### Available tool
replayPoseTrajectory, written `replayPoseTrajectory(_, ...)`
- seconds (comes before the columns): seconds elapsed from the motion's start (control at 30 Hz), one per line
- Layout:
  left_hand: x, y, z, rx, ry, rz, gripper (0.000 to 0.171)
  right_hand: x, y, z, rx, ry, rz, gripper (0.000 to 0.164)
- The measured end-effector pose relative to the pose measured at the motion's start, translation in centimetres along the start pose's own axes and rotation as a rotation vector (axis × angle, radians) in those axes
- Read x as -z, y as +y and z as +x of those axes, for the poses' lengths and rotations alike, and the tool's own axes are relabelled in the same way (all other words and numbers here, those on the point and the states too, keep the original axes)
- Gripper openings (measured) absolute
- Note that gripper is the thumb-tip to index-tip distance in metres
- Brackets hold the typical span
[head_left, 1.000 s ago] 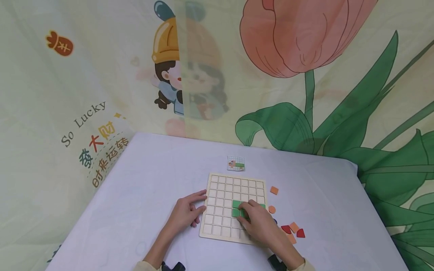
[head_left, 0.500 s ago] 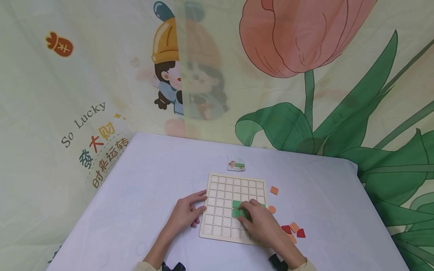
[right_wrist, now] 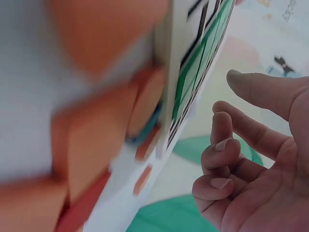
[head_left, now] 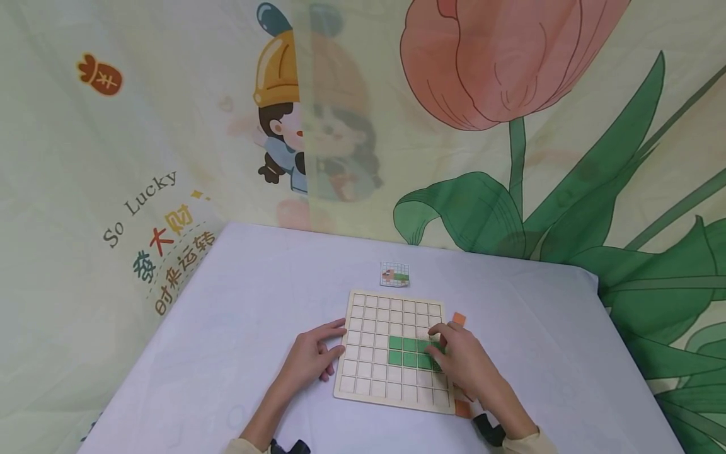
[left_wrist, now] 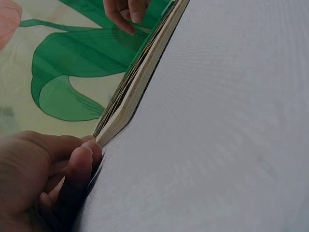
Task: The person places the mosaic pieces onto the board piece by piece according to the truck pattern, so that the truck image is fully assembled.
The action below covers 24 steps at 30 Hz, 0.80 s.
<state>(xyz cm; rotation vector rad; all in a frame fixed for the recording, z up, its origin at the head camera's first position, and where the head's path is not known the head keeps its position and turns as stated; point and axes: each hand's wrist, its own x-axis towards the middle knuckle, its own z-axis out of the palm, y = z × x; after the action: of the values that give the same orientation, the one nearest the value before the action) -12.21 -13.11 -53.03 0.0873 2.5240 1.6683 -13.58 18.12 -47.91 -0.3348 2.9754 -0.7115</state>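
Observation:
A pale wooden grid board (head_left: 368,325) lies on the white table with green square tiles (head_left: 409,344) set in two rows at its right side. My left hand (head_left: 306,359) rests at the board's left edge, index finger and thumb spread apart along it. Over the right end of the green rows hovers my right hand (head_left: 465,359), covering some of the tiles. The right wrist view shows that hand's thumb and index finger apart with nothing between them, the other fingers loosely bent.
Behind the board lies a small printed picture card (head_left: 394,275). Orange pieces (head_left: 462,409) lie beside the board's right edge, one further back. A red piece (right_wrist: 87,208) and a blue piece (right_wrist: 148,126) show among them in the right wrist view. A printed cloth backdrop (head_left: 340,208) hangs behind the table.
My right hand has lifted from the middle of the green rows and moved right, uncovering more green tiles and hiding most loose pieces. The left hand stays at the board's edge.

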Motion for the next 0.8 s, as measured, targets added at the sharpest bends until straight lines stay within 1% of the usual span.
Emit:
replayPoseTrajectory(0.13,0.0,0.0,0.0,-0.001,-0.004,0.005,0.042,1.0,1.4,0.6,-0.028,0.017,0.01,0.028)
replayPoseTrajectory(0.27,0.0,-0.1,0.1,0.004,-0.007,0.002,0.043,1.7,2.7,1.4,-0.087,0.032,0.0,0.032)
replayPoseTrajectory(0.43,0.1,0.0,0.1,0.008,-0.017,-0.01,0.043,2.3,4.1,2.4,-0.157,0.028,-0.024,0.033)
replayPoseTrajectory(0.6,0.2,0.0,0.1,0.008,-0.02,-0.014,0.043,2.4,5.3,3.1,-0.212,0.012,-0.03,0.034)
replayPoseTrajectory(0.8,0.2,-0.1,0.1,0.011,-0.022,-0.007,0.043,2.0,6.6,3.7,-0.26,-0.01,-0.022,0.035)
